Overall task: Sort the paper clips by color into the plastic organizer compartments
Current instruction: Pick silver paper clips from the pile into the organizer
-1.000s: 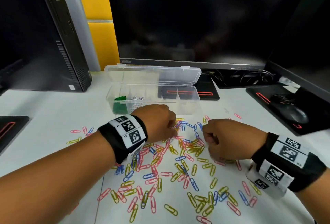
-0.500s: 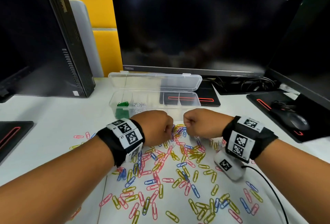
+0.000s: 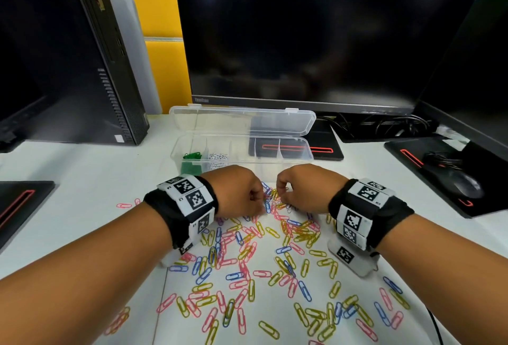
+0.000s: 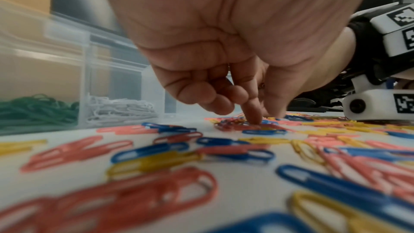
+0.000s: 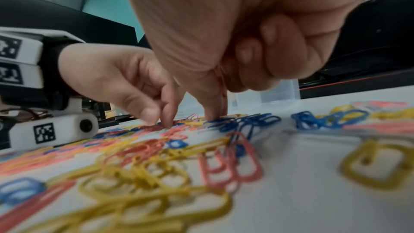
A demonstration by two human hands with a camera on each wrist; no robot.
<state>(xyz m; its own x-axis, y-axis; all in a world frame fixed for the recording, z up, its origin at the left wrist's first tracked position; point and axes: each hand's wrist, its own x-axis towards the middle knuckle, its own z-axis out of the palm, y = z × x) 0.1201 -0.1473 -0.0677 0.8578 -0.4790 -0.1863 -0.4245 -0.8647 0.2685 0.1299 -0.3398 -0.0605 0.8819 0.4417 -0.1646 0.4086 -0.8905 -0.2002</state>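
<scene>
Already sorted: green, white clips in clear plastic organizer (image 3: 242, 152) | pink, yellow, blue clips (image 3: 247, 276) remained | left hand (image 3: 239, 190), right hand (image 3: 299, 188) curled, fingertips in pile; grasp unclear.

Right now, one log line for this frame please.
left hand: fingers in loose clips | right hand: pinching red clips | box: open, green and white clips sorted | desk

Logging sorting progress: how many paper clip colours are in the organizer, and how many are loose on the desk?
Colours in the plastic organizer: 2 (green paper clips, white paper clips)
Colours loose on the desk: 3 (pink paper clips, yellow paper clips, blue paper clips)
Total: 5 colours
</scene>
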